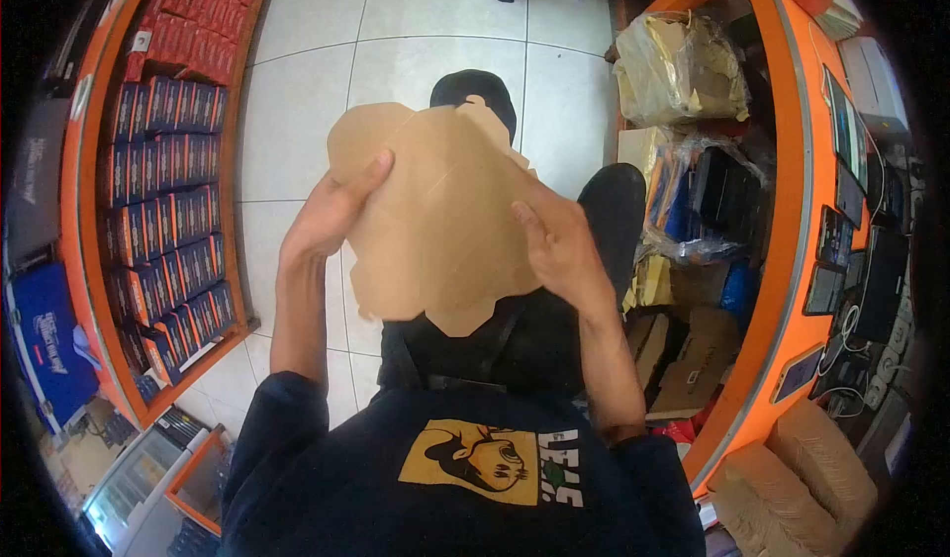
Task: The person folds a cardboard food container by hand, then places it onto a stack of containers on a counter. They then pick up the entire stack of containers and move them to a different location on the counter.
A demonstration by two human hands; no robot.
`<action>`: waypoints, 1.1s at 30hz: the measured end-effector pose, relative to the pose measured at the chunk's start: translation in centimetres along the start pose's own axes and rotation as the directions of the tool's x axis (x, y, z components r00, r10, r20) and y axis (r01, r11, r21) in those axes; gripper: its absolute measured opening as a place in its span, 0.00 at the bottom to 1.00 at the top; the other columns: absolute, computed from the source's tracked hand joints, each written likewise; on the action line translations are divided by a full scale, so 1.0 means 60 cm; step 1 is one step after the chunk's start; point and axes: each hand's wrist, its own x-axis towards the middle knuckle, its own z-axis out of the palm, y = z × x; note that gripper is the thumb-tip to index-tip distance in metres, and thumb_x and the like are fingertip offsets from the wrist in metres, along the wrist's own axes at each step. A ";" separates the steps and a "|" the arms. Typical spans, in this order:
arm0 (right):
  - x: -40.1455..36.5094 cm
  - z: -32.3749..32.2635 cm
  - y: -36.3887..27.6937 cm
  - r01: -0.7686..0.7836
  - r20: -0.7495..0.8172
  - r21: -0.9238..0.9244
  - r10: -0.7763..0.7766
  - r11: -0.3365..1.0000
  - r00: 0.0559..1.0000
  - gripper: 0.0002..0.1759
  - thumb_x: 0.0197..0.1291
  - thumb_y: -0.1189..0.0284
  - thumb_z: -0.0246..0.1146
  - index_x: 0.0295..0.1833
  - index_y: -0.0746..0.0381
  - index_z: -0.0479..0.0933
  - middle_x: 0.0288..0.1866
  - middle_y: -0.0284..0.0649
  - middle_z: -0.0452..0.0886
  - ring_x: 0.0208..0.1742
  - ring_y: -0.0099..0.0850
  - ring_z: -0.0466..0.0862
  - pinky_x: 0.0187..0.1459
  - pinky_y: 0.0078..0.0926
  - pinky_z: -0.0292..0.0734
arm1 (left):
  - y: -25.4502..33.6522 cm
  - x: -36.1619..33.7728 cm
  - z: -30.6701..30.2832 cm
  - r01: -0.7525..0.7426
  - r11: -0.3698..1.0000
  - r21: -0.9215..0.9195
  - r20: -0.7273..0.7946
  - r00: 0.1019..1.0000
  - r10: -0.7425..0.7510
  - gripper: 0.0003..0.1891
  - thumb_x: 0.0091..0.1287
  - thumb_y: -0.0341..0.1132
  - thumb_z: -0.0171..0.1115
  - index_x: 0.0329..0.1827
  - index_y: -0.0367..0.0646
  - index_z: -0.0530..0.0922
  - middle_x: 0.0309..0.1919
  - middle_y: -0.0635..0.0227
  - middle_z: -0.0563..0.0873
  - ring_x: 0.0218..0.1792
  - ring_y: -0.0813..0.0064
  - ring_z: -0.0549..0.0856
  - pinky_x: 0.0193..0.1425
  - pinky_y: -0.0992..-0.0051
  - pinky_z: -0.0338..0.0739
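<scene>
An unfolded brown cardboard box blank (440, 211), with rounded flaps and faint crease lines, is held out in front of my body above my lap. My left hand (348, 201) grips its left edge, thumb on the near face and the other fingers hidden behind. On the opposite side, my right hand (562, 248) is closed on the right edge, its thumb lying against the face. Part of my dark shoe (473, 87) shows beyond the upper edge of the cardboard.
An orange shelf (91, 211) on the left holds rows of dark blue boxes (168, 166) and red boxes (188, 18). To the right, an orange counter (800, 250) bears phones, with bagged items (683, 67) and folded cardboard (698, 359) beneath. White floor tiles (297, 92) lie between.
</scene>
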 end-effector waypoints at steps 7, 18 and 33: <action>0.000 0.069 -0.014 0.307 -0.035 -0.665 -0.439 0.681 0.898 0.40 0.62 0.74 0.63 0.80 0.57 0.58 0.77 0.53 0.61 0.74 0.45 0.69 0.71 0.33 0.65 | 0.000 0.001 0.011 0.058 0.983 -0.174 -0.001 0.998 -0.059 0.35 0.72 0.52 0.61 0.67 0.27 0.70 0.59 0.52 0.81 0.59 0.65 0.81 0.63 0.68 0.75; 0.050 0.072 0.031 0.164 -0.274 0.301 -0.080 0.939 0.958 0.17 0.75 0.63 0.55 0.56 0.66 0.74 0.41 0.48 0.85 0.43 0.35 0.85 0.47 0.30 0.77 | -0.018 -0.001 0.009 0.074 0.976 -0.204 0.103 0.993 -0.054 0.34 0.72 0.51 0.63 0.68 0.30 0.70 0.59 0.53 0.81 0.59 0.66 0.81 0.62 0.68 0.76; 0.015 0.079 0.017 0.174 -0.391 -0.439 -0.362 0.882 0.846 0.19 0.75 0.63 0.53 0.34 0.67 0.69 0.24 0.55 0.78 0.29 0.58 0.79 0.32 0.50 0.72 | 0.000 -0.018 0.014 0.089 0.961 -0.264 0.012 0.996 -0.088 0.33 0.72 0.48 0.64 0.69 0.30 0.67 0.59 0.52 0.80 0.58 0.64 0.82 0.60 0.67 0.78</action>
